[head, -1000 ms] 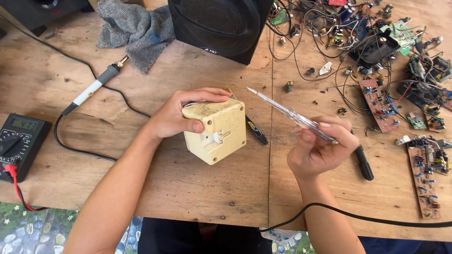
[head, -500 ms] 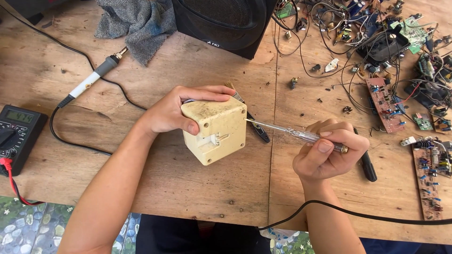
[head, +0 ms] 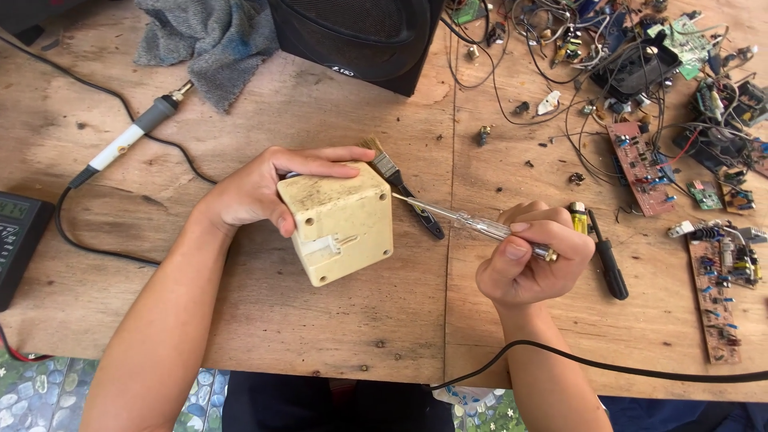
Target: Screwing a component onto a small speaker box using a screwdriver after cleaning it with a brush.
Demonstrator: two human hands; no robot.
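My left hand [head: 256, 192] wraps cream plastic box [head: 340, 224] at frame centre, fingers over top, thumb on near face; box tilted on wooden table [head: 320, 328], closed, insides hidden

My right hand [head: 528, 264] pinches clear-handled screwdriver [head: 472, 226], fingers curled tight round handle, tip touching box's right upper edge

Small paintbrush [head: 400, 188] behind box

Black-handled tool [head: 604, 256] just right of my right hand

Circuit boards [head: 640, 168] and wire tangle upper right; soldering iron [head: 128, 144] upper left; multimeter [head: 20, 240] at left edge
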